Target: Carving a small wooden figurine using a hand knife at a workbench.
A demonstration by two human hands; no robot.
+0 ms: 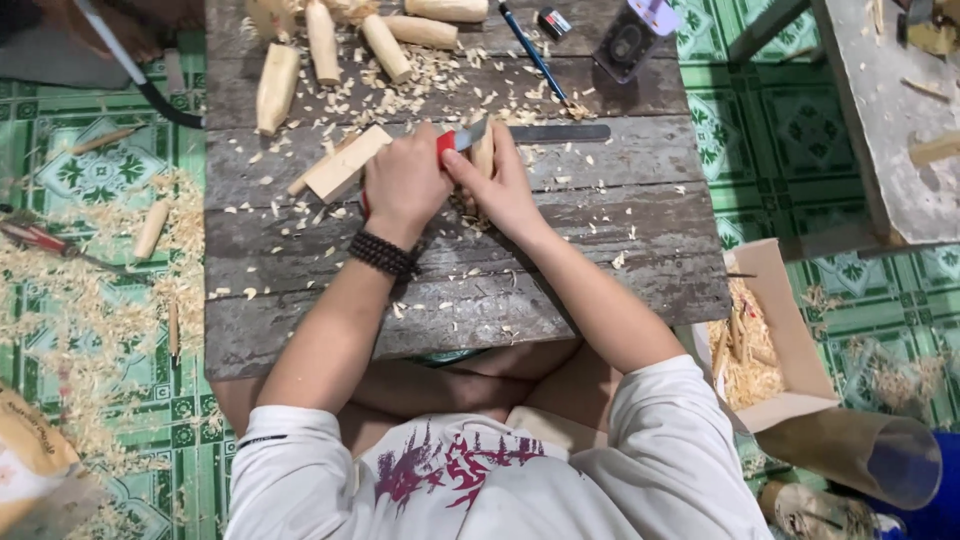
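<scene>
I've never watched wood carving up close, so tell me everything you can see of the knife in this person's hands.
The knife has a red handle and a short grey metal blade. The left hand wraps around the handle and hides most of it; only its top end shows. The blade points right and slightly up, lying against the small pale wood piece held by the right hand. It sits above the weathered plank table, amid wood shavings.

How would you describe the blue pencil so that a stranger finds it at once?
Look at the grey wooden table, at its far edge, right of the carved wooden pieces. The blue pencil lies there slanted among shavings. It is the only thin blue stick; the metal ruler nearby is flat and dark.
</scene>
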